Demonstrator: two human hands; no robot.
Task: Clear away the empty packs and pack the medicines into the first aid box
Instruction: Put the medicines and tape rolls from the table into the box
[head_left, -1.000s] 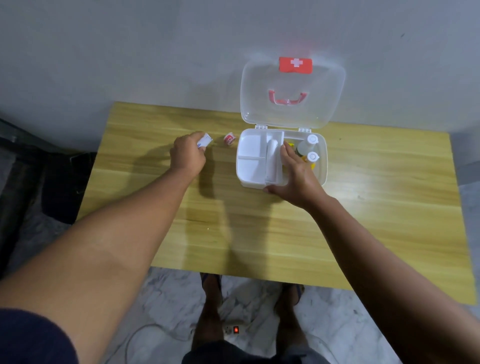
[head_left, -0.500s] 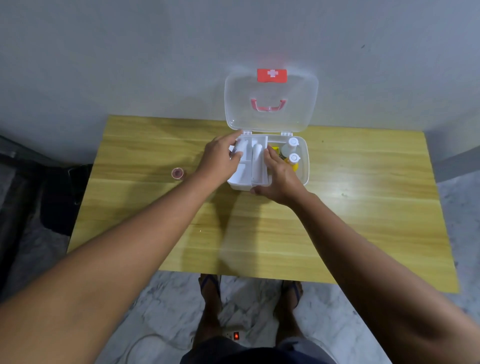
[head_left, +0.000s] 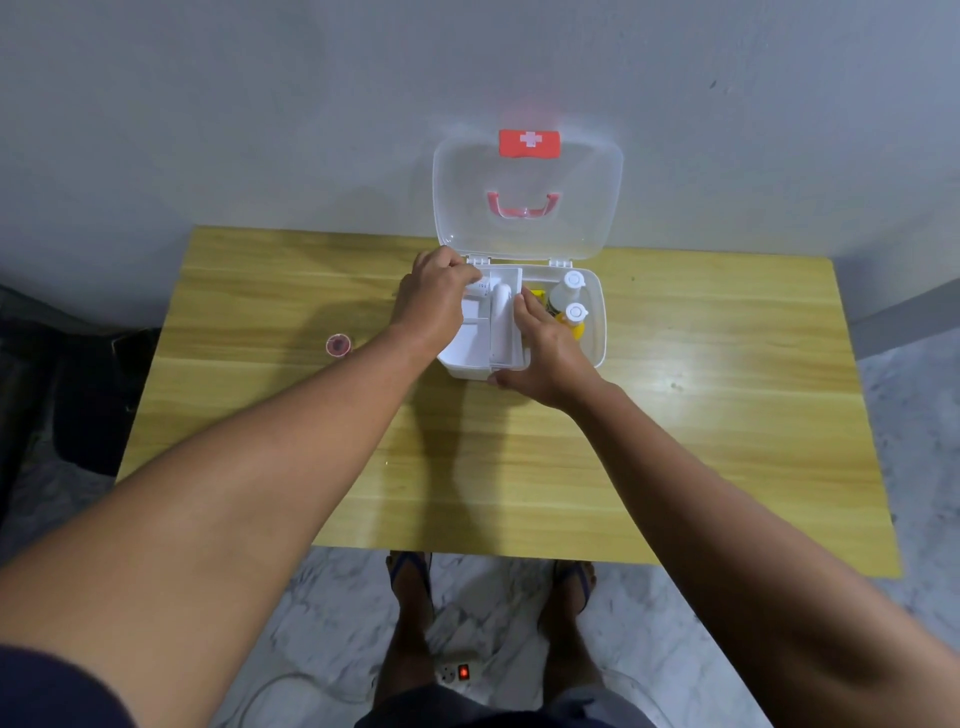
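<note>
The white first aid box (head_left: 596, 332) stands open at the back of the wooden table (head_left: 519, 467), its clear lid (head_left: 527, 197) leaning on the wall. A white divided tray (head_left: 470, 348) fills the box's left half; two white-capped bottles (head_left: 571, 299) stand in the right half. My left hand (head_left: 434, 299) reaches over the tray's far left compartment, fingers pinching a small white pack (head_left: 484, 287). My right hand (head_left: 540, 353) grips the tray's right side, thumb under its near edge. A small round red-and-white item (head_left: 338, 345) lies on the table to the left.
A grey wall rises right behind the table. A power strip (head_left: 457, 673) with a lit red switch lies on the marble floor between my feet. Dark objects sit on the floor left of the table.
My left hand carried the small white pack from the table's left into the tray's far compartment. The red-and-white item now lies further left. My right hand stays on the tray.
</note>
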